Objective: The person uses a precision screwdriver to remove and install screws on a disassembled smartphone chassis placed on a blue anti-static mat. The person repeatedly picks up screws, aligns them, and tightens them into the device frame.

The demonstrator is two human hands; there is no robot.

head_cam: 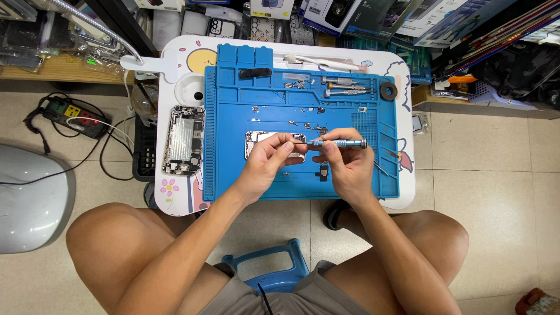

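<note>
My right hand (pixel 347 165) holds a slim grey-blue screwdriver (pixel 344 142) level, its tip pointing left. The fingertips of my left hand (pixel 267 160) pinch at that tip, above a silver phone part (pixel 255 140) lying on the blue work mat (pixel 233 169). Both hands hover over the middle of the mat. Small screws and tiny parts (pixel 312 126) are scattered on the mat just beyond my fingers.
An opened phone chassis (pixel 184 140) lies on the white table left of the mat. More screwdrivers (pixel 344 86), a black ring (pixel 388 90) and a toothbrush (pixel 324 62) lie at the mat's far side. Tweezers (pixel 382 169) rest at right. A power strip (pixel 76 115) sits on the floor.
</note>
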